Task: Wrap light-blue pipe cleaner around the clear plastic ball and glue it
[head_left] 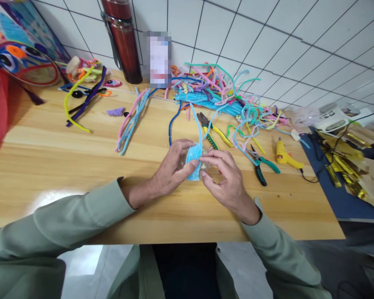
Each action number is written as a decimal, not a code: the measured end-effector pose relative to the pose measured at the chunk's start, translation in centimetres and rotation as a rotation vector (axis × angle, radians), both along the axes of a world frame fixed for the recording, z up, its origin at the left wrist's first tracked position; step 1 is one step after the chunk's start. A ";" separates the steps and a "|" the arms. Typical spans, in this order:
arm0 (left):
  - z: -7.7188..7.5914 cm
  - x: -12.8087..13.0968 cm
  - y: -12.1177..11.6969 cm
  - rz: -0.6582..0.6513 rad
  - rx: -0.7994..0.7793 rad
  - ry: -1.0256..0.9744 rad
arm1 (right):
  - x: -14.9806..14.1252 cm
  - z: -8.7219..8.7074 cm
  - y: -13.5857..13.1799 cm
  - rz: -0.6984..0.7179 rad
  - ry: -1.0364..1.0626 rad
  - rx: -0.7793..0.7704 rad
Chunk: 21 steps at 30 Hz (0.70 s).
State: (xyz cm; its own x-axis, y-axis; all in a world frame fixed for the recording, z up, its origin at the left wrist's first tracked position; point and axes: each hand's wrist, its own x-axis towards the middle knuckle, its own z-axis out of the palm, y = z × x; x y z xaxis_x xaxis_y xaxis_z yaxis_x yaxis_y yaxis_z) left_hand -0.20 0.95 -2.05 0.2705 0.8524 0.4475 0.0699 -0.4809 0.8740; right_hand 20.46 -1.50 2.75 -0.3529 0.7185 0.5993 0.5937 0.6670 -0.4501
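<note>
My left hand [177, 168] grips a clear form wrapped in rows of light blue pipe cleaner [193, 160], its thumb pressed over the front. From the right, my right hand [222, 176] pinches the edge of the same wrapped piece between thumb and fingers. One blue pipe cleaner end [195, 116] sticks up and away from the top of the wrapping. Part of the clear form shows on either side of the blue rows; its full shape is hidden by my fingers. Just beyond my hands lie yellow-handled pliers [215, 131].
A tangled heap of pipe cleaners [218, 93] lies along the tiled wall. Green-handled pliers [260, 164] and a yellow glue gun [285, 154] are at right. Behind stand a red thermos [121, 41] and a phone [158, 62]. A pipe cleaner bundle [134, 120] lies left.
</note>
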 end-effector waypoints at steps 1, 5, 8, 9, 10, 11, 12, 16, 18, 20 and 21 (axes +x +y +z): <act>0.0 0.0 0.0 0.005 -0.008 -0.010 | 0.0 0.0 0.0 0.009 -0.001 0.004; 0.1 0.1 0.0 -0.003 -0.013 -0.014 | 0.1 -0.1 0.1 0.021 -0.008 0.005; 0.1 0.0 -0.1 -0.005 -0.010 -0.002 | 0.1 -0.1 0.2 0.025 0.004 0.013; 0.1 0.0 -0.1 -0.003 -0.004 0.007 | 0.1 -0.2 0.2 0.026 0.008 0.021; 0.1 0.0 -0.1 -0.001 0.004 0.015 | 0.1 -0.2 0.3 0.024 0.011 0.029; 0.1 0.0 -0.1 0.002 0.012 0.022 | 0.0 -0.2 0.3 0.019 0.011 0.034; 0.0 0.0 -0.1 0.004 0.019 0.026 | 0.0 -0.2 0.3 0.013 0.011 0.036; 0.0 -0.1 0.0 0.005 0.031 0.042 | -0.2 -0.1 0.2 0.002 0.018 0.037; 0.1 -0.2 0.0 0.005 0.029 0.048 | -0.2 0.0 0.2 0.007 0.022 0.037; 0.1 -0.2 0.1 -0.007 0.039 0.053 | -0.2 0.1 0.2 0.014 0.025 0.031; 0.1 -0.2 0.1 -0.016 0.053 0.056 | -0.1 0.1 0.2 0.018 0.029 0.025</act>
State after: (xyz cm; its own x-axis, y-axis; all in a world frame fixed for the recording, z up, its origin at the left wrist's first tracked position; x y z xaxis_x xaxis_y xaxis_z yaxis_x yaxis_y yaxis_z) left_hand -0.39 1.03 -2.00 0.3099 0.8233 0.4755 0.1099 -0.5278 0.8423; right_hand 20.36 -1.26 2.86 -0.3478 0.6967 0.6273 0.5683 0.6889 -0.4500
